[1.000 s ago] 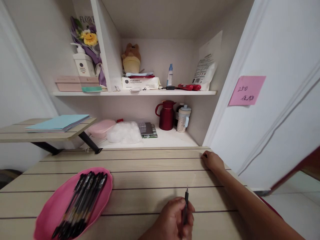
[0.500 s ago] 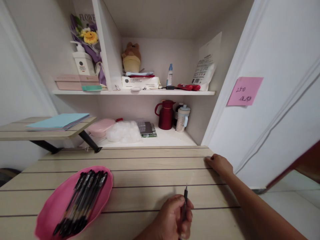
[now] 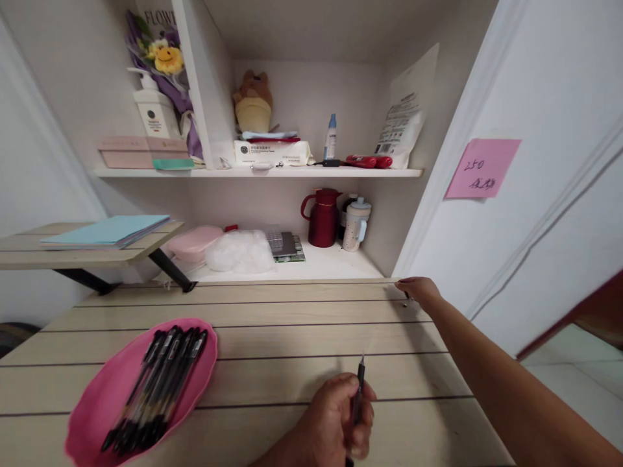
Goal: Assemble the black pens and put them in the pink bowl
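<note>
My left hand (image 3: 335,421) is closed round a black pen (image 3: 359,389), held upright with its tip pointing away from me, low at the middle of the wooden table (image 3: 292,337). My right hand (image 3: 416,289) reaches to the table's far right corner. Its fingers are pressed together over a small dark thing that I cannot make out. A pink oval tray (image 3: 97,415) lies at the front left of the table. It holds several black pens (image 3: 160,386) lying side by side.
Behind the table is a white alcove with a shelf (image 3: 257,172) carrying bottles, a box and a plush toy. Below stand a red jug (image 3: 324,217) and a white mug (image 3: 354,227). A raised side board (image 3: 87,250) holds blue folders. A pink note (image 3: 481,168) is stuck on the door.
My right hand slid along the table's right side, first nearer, then out to the far corner. My left hand stayed put with the pen. The view tilted slightly.
</note>
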The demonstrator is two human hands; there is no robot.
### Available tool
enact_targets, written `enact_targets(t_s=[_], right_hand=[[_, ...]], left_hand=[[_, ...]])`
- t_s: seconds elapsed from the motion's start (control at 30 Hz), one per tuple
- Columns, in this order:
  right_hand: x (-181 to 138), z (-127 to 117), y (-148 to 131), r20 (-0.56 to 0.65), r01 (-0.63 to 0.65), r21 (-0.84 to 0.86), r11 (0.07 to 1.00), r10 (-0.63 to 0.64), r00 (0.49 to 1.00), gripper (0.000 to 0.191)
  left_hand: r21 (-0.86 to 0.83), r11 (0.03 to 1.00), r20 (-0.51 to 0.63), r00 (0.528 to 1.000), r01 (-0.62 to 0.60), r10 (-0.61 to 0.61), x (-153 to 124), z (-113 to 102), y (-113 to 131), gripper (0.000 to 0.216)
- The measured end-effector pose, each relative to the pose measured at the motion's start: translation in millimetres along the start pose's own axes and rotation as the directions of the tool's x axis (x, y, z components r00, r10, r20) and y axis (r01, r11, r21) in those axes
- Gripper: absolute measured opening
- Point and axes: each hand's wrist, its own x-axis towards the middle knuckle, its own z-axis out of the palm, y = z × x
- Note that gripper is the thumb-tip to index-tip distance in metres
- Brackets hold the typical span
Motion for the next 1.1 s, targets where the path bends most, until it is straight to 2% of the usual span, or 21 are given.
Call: enact_targets(t_s=[0.13,0.33,0.53,0.77,1.0,1.1], right_hand=[[10.4,7.4,-15.6,0.078,-0.027,-0.053,0.998,0.031,0.997,0.034],[6.6,16.8,-24.8,0.074,-0.037,-0.165,0.986,0.050,0.996,0.032],[-1.2,10.6,-20.2,0.089,0.009,-0.190,0.982,0.008,0.996,0.033],[-17.3,-4.5,-5.6,0.019,-0.026,-0.206,0.978,0.031,0.999,0.042],[-44.9,-3.3,6.1,0.029,-0.016,-0.198,0.980,0.022,0.999,0.045],[-51.8,-1.4,7.9,0.043,0.042,-0.196,0.980,-0.034,0.998,0.047]], left_hand=[[-0.002,1.000,0.009,1.000,-0.011,0.011,0.4,-0.4,-0.5,0.024],[-0.019,1.000,0.015,1.000,0.009,-0.009,0.0,-0.8,-0.6,0.024],[-0.010,1.000,-0.005,1.000,0.020,-0.020,0.5,-1.9,-0.9,0.025],[-0.005,1.000,0.012,1.000,-0.006,0.006,2.1,-3.8,-2.7,0.025],[-0.002,0.999,0.026,0.998,-0.053,0.053,3.2,-3.7,-3.9,0.025],[0.003,0.999,0.019,0.999,-0.045,0.044,2.8,-2.5,-3.0,0.024]])
